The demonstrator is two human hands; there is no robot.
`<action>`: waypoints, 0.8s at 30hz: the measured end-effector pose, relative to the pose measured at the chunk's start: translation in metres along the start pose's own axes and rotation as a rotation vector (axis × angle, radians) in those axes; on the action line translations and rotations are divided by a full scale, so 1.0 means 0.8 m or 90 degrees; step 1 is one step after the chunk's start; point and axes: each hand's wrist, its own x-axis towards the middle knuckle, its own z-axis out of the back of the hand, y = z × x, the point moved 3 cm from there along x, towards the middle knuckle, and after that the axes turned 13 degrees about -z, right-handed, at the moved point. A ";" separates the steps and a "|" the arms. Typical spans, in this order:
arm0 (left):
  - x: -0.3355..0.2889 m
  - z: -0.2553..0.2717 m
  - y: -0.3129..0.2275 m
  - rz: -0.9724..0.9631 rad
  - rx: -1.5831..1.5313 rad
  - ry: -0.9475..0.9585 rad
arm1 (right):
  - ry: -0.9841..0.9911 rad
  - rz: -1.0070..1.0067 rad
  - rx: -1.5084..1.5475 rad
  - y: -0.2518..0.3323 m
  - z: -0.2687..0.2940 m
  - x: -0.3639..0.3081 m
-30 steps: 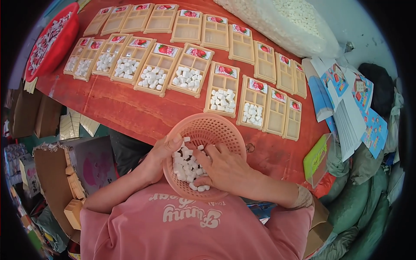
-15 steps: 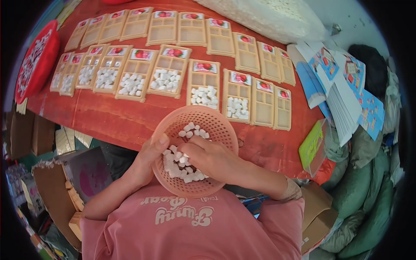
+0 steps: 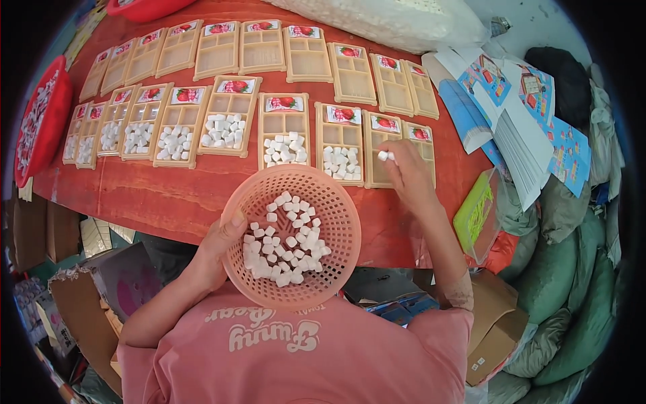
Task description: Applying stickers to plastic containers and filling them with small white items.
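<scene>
A pink perforated plastic basket (image 3: 346, 229) with small white marshmallows (image 3: 282, 252) in it is tilted against my chest. My left hand (image 3: 219, 246) grips its left rim, thumb on the inside. My right hand (image 3: 412, 174) is over a tan compartment tray (image 3: 378, 168) in the near row, fingers closed on a few marshmallows (image 3: 386, 155); the fingers partly hide this tray and the one to its right. Trays farther left in that row, such as this tray (image 3: 284, 124), have marshmallows in their large compartment. Each tray bears a strawberry-printed packet (image 3: 284, 104) at its far end.
A far row of trays (image 3: 353, 84) holds packets without marshmallows. Red bowls, including a filled bowl (image 3: 42, 121), stand at the left. On the right are printed sheets (image 3: 515, 161) and a green-filled clear box (image 3: 476, 212). A large clear bag (image 3: 397, 23) lies at the back.
My right hand has left the basket with a few marshmallows and moved right and forward over a tray. My left hand still holds the basket. The whole view has shifted slightly.
</scene>
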 end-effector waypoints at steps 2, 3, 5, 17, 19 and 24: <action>0.001 0.000 0.000 -0.001 0.018 -0.038 | 0.009 0.039 -0.052 -0.010 -0.006 0.000; 0.001 0.001 0.001 0.000 0.018 -0.039 | 0.020 0.055 -0.090 -0.012 -0.009 -0.001; -0.001 0.005 0.002 0.003 0.007 0.000 | 0.031 0.072 -0.125 -0.018 -0.014 -0.001; -0.002 -0.001 0.000 -0.008 0.016 -0.043 | -0.046 0.134 -0.083 -0.021 -0.012 -0.004; -0.003 0.000 0.001 -0.009 0.014 -0.047 | -0.025 0.142 -0.078 -0.015 -0.007 -0.005; -0.003 0.001 0.002 -0.009 0.005 -0.050 | -0.057 0.071 0.016 -0.022 0.006 -0.008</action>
